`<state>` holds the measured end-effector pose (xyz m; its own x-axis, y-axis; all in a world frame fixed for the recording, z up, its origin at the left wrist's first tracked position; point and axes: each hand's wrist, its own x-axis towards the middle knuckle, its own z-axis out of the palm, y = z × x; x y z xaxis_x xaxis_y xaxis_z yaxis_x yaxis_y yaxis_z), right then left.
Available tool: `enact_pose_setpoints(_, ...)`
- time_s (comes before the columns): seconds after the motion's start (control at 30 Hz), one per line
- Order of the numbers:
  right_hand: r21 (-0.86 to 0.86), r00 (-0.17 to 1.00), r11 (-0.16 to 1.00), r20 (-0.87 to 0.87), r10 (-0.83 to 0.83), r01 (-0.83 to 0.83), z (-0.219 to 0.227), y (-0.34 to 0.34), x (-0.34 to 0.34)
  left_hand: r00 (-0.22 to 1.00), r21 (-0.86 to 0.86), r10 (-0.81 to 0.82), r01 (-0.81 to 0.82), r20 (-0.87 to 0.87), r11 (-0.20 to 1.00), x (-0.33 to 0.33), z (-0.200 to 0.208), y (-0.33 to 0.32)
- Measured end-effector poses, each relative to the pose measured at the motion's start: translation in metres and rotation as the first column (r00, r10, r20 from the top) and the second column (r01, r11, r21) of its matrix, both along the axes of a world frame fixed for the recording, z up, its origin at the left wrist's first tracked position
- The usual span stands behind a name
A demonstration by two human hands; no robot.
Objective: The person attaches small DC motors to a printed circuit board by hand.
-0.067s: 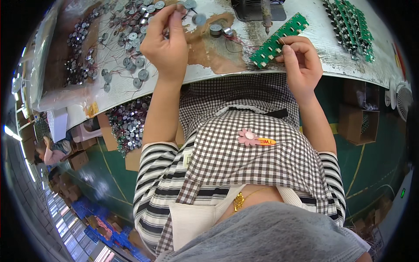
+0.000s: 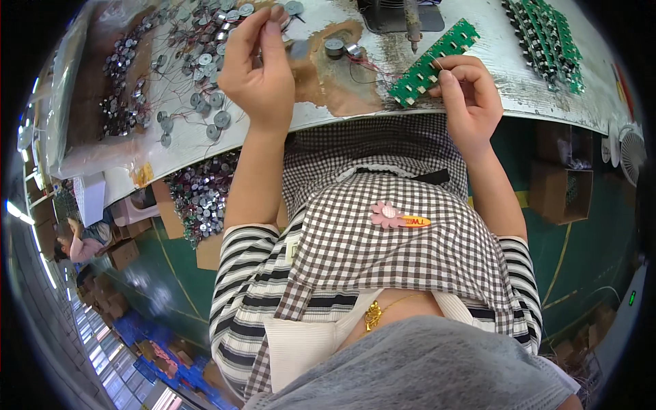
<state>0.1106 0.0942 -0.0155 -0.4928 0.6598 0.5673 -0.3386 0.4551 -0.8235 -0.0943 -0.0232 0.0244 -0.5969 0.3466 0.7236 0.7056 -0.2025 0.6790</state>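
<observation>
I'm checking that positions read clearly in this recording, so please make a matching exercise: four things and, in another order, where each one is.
Things
1. single green circuit board
2. pink flower decoration
3. group of green boards
4. white fan

Places
A. on the checked apron
B. near the picture's right rim, beyond the table
C. at the fingers of the right hand
D. on the table, toward the upper right

Right pairs: 1-C, 2-A, 3-D, 4-B
</observation>
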Motion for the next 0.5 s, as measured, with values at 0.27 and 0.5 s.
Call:
enact_pose_setpoints(0.27,0.01,0.999,1.0,0.038,-0.023,0.022,-0.002,0.002,0.006,0.441,0.041,-0.476,0.699,0.761,0.714,0.038,0.016,-0.011)
enact_pose_setpoints(0.5,0.166,0.996,0.985,0.068,-0.06,0.048,0.004,0.002,0.003,0.282,0.069,-0.357,0.693,0.89,0.718,0.047,0.004,0.0)
